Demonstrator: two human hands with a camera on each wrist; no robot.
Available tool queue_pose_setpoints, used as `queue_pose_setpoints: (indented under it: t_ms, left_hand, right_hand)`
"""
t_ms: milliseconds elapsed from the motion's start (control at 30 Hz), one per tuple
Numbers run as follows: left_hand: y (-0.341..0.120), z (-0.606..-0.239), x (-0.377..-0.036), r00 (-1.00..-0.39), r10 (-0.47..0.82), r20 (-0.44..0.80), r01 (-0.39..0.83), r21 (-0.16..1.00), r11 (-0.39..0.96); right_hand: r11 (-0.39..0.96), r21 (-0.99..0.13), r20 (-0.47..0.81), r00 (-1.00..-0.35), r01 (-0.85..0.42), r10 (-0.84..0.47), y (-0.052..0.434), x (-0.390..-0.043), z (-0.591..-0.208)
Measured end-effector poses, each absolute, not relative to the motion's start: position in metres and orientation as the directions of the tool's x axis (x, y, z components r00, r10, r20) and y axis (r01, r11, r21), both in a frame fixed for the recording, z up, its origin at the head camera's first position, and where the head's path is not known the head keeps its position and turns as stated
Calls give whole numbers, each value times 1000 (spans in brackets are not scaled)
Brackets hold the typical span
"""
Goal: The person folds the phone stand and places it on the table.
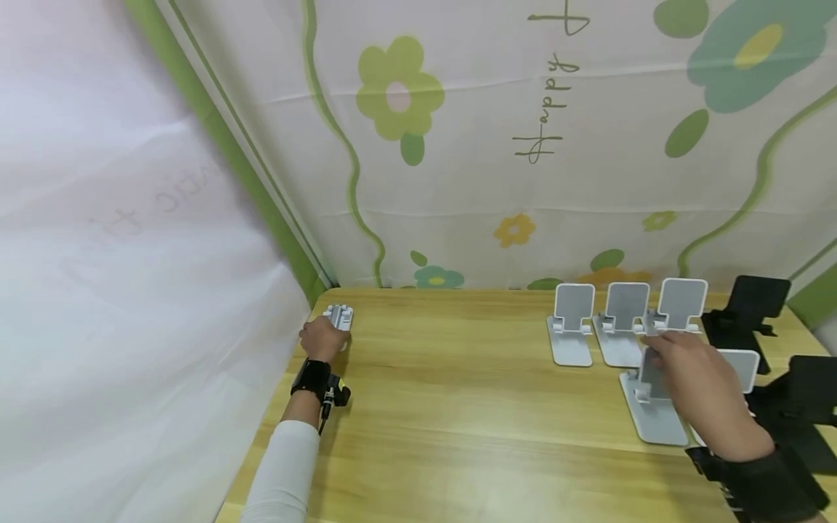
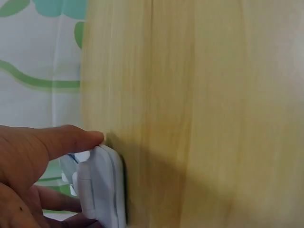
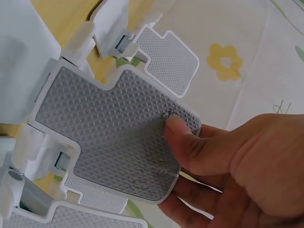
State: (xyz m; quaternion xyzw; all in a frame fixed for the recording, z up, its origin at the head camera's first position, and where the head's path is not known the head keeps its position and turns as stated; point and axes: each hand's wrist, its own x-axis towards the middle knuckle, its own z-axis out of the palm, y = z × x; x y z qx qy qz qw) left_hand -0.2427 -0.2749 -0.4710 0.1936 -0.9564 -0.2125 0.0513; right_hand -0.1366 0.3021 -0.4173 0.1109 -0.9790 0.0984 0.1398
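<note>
At the table's far left corner my left hand (image 1: 322,339) grips a folded white phone stand (image 1: 340,315). In the left wrist view the thumb presses the edge of this stand (image 2: 107,190), and the other fingers are partly hidden behind it. On the right side, my right hand (image 1: 702,388) pinches the raised plate of an unfolded white phone stand (image 1: 660,423). The right wrist view shows the thumb on the grey textured pad (image 3: 118,128) of that plate, with fingers behind it. The stand's base lies flat on the table.
Three unfolded white stands, the leftmost one (image 1: 575,309) included, line the back right of the wooden table (image 1: 445,378). Another white stand (image 1: 742,367) is partly hidden behind my right hand. Two black stands (image 1: 758,298) are at the far right. A printed curtain (image 1: 458,181) hangs behind.
</note>
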Motion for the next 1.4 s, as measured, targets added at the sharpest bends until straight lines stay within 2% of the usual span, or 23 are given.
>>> queue_pose_setpoints:
  t_ms: [333,600,733,867,1000,1100,1233,1400]
  left_hand:
    - [-274,-474,-250,-917,-386,-98,-394,371,841]
    - [-264,-464,-243,-954,-285,-96,-301,347,888]
    - [-254,-459,-242,-972,-234,-33,-231,350,908]
    - [-230,-449,-238,-972,-223,67,-168,463,870]
    - [-192,-432,-228,-978,-181,107,-85,585,807]
    - [-157,-418,-213,-990,-107,92,-22,648,761]
    - [-107,-405,-188,-998,42,48,64,772,632]
    - [-59,-402,-161,-958,273,-84,66,866,496]
  right_hand:
    - [960,-175,305,-939,-221,-160,300,-135,-418]
    - [960,-183,341,-929,-214,-142,304,-136,-415]
    - [956,-201,354,-926,-212,-131,306,-135,-413]
    - [950,-208,361,-921,-232,-146,310,-136,-411]
    - [942,-224,353,-922,-251,-162,311,-136,-408]
    - [931,-231,377,-908,-282,-182,305,-135,-403]
    - [909,-220,475,-853,-354,-217,286,-132,-390]
    - [873,-200,576,-774,-444,-262,250,-131,-373]
